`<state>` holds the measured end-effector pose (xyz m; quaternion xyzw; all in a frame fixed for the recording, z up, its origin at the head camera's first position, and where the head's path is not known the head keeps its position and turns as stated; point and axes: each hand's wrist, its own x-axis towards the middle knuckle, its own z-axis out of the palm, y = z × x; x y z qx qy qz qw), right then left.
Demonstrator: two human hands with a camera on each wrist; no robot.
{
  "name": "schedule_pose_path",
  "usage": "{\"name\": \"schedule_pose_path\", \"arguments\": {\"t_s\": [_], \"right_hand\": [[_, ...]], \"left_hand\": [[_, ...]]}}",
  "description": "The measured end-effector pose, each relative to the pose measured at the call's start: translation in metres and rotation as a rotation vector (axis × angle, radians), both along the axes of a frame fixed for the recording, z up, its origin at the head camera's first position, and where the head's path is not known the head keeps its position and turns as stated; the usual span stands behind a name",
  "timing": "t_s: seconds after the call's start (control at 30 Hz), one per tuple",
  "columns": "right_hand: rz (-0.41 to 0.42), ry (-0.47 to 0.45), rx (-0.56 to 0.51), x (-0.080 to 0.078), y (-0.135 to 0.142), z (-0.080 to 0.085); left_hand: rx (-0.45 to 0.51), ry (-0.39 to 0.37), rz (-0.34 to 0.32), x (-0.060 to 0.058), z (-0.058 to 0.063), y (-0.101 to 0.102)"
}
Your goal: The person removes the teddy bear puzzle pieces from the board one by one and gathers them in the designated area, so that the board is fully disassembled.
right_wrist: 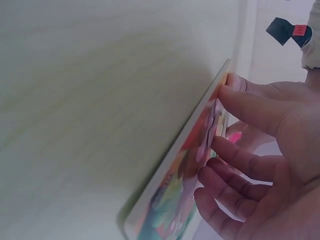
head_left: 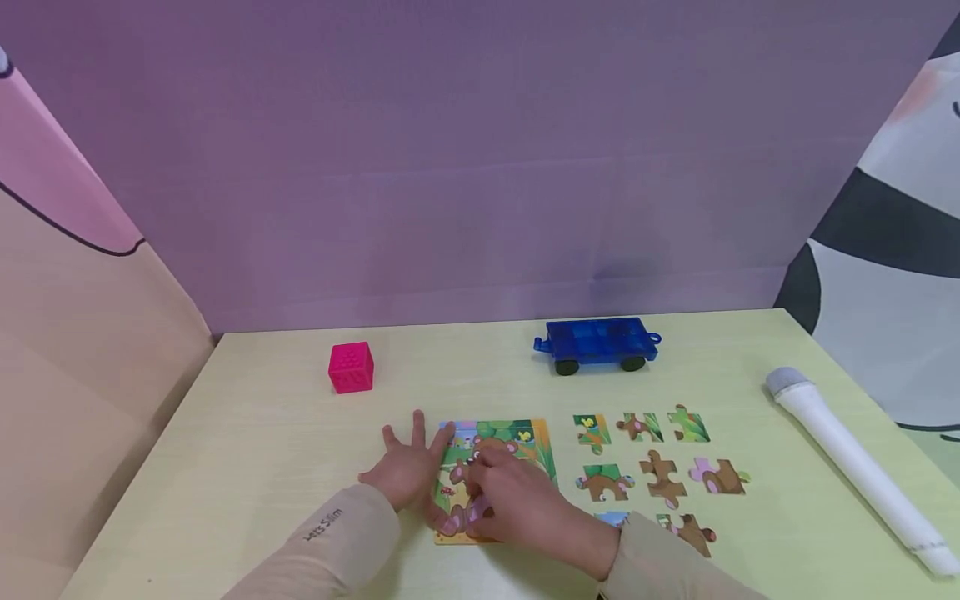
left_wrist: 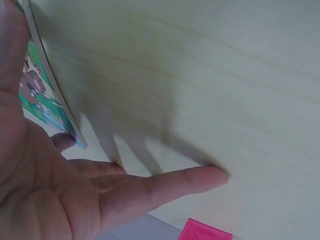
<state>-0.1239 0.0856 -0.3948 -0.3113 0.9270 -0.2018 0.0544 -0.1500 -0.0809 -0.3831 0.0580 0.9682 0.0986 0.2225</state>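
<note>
A jigsaw puzzle board (head_left: 540,446) with a bear picture lies on the table in front of me. My left hand (head_left: 408,471) is at its left side, fingers spread, with the thumb on the board's lower left and a fingertip at its upper left corner. Over the middle of the board, my right hand (head_left: 517,504) pinches a brown and purple puzzle piece (right_wrist: 212,122) between thumb and fingers. That piece sits at the board's surface, partly hidden by the fingers. The left wrist view shows the board's edge (left_wrist: 57,95) beside the left palm.
Several loose puzzle pieces (head_left: 663,479) lie in rows right of the board. A pink cube (head_left: 351,367) stands at the back left, a blue toy wagon (head_left: 600,342) at the back. A white toy microphone (head_left: 855,467) lies along the right side of the table (head_left: 247,433).
</note>
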Motion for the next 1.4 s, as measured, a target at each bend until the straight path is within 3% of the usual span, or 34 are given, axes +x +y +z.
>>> {"name": "schedule_pose_path", "arguments": {"t_s": [0.33, 0.77, 1.13, 1.23, 1.4], "right_hand": [[0.015, -0.011, -0.005, -0.001, 0.0, 0.001], [-0.051, -0.049, 0.037, -0.008, 0.016, 0.004], [-0.026, 0.044, 0.231, -0.01, 0.014, 0.008], [-0.02, 0.073, 0.212, -0.011, 0.016, 0.007], [-0.015, 0.012, 0.128, -0.016, 0.021, 0.006]], "left_hand": [[-0.012, -0.013, -0.037, 0.0, 0.003, -0.003], [0.002, -0.002, -0.034, 0.001, 0.002, -0.002], [-0.047, 0.024, -0.049, 0.001, -0.001, -0.002], [-0.044, 0.026, -0.042, 0.001, -0.002, -0.002], [-0.035, 0.024, -0.037, 0.001, -0.001, -0.002]]}}
